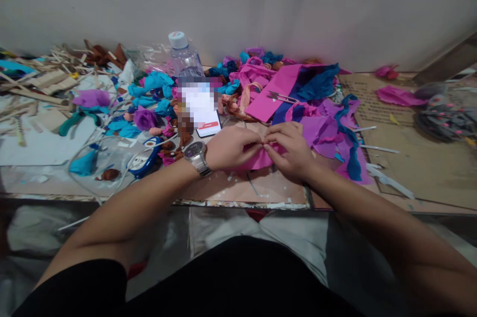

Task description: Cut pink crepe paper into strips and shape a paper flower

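Both hands meet over the front of the table, fingertips together on a piece of pink crepe paper (259,159). My left hand (233,145), with a metal watch (196,154) at its wrist, pinches the paper from the left. From the other side, my right hand (286,148) pinches it between thumb and fingers. The paper's lower part spreads below the fingers; the pinched spot itself is mostly covered. Just beyond the hands are a phone (208,128) with a lit screen and thread snips (282,97) lying on a flat pink sheet (268,101).
Purple crepe paper (320,130) and blue strips are heaped right of my hands. A capped plastic bottle (186,61) stands behind the phone. Leftward are paper flowers (145,118), a blue case (145,160), a white cable, green-handled pliers (76,120) and wood sticks. Cardboard (417,158) lies at right.
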A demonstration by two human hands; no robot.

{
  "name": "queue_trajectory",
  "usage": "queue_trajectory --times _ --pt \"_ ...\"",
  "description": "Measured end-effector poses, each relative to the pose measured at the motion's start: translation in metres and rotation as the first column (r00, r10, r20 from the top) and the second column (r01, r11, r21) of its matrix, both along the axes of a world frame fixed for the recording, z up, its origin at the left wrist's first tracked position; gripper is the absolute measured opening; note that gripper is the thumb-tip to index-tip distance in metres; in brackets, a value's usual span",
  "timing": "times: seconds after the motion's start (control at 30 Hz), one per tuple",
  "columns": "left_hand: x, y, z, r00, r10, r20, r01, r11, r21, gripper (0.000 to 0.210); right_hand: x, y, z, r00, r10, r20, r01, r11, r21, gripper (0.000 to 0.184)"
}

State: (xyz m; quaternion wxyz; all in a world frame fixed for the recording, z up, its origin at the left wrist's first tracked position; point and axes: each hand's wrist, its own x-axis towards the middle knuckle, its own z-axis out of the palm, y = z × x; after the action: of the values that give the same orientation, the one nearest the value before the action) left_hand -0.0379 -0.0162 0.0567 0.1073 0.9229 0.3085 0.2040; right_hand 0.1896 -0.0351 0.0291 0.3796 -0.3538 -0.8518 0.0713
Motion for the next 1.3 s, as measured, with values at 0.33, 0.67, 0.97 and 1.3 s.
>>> queue_trajectory --times 0.33,0.67,0.97,1.3 --pt "0.002 -0.001 -0.003 1.0 -0.002 -0.029 0.003 0.999 0.042 0.028 0.0 0.002 -0.003 0.999 0.035 -0.001 -0.035 0.999 -0.031 0.004" --pt "0.0 0.004 -0.002 1.0 -0.006 -0.007 0.005 1.0 -0.031 0.026 0.002 0.005 -0.005 1.0 0.028 0.002 -0.027 0.999 -0.03 0.005" --pt "-0.003 0.008 0.002 0.999 0.005 0.034 -0.002 0.995 -0.099 0.025 0.004 0.006 -0.007 1.0 -0.003 -0.015 0.002 1.0 -0.03 0.002" --pt "-0.004 0.007 0.006 0.998 -0.038 0.041 0.044 0.988 -0.148 0.03 0.003 0.004 -0.005 1.0 -0.016 0.017 0.017 0.999 -0.032 0.002"
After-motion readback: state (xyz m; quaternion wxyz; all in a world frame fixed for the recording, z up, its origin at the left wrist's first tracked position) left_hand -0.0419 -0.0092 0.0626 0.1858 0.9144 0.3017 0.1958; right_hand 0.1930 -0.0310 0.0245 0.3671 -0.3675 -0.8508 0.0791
